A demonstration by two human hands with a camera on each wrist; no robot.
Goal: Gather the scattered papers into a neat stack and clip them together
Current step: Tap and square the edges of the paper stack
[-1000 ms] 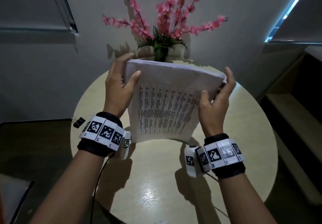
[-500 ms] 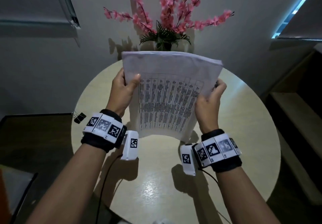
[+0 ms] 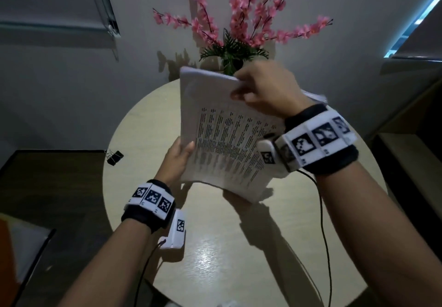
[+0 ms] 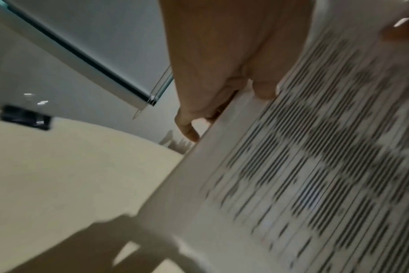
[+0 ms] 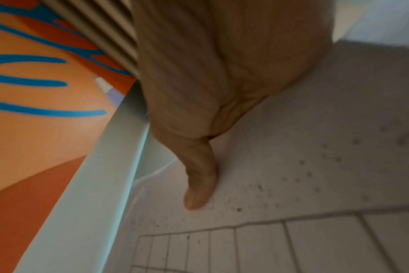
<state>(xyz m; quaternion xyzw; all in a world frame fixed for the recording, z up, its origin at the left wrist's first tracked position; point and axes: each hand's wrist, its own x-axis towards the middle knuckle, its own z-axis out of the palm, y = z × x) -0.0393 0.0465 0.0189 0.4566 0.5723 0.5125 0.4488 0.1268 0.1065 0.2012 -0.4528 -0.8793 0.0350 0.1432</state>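
Observation:
A stack of white printed papers [image 3: 222, 144] is held tilted above the round table [image 3: 239, 247]. My left hand [image 3: 178, 156] pinches the stack's lower left edge, thumb on the printed face; the left wrist view shows the same papers [image 4: 304, 175] with the thumb on their edge. My right hand [image 3: 260, 89] grips the top edge, its thumb pressed on the top sheet, which shows as papers [image 5: 315, 147] in the right wrist view. A black binder clip [image 3: 114, 158] lies at the table's left edge, seen as the clip [image 4: 25, 117] in the left wrist view.
A vase of pink flowers [image 3: 239, 34] stands at the back of the table by the wall. A dark side table [image 3: 47, 187] sits on the left and wooden steps [image 3: 411, 139] on the right. Cables run from both wrists.
The stack was upright with a hand on each side. My right hand has gone up to the top edge, my left has slid down the left edge, and the stack now tilts.

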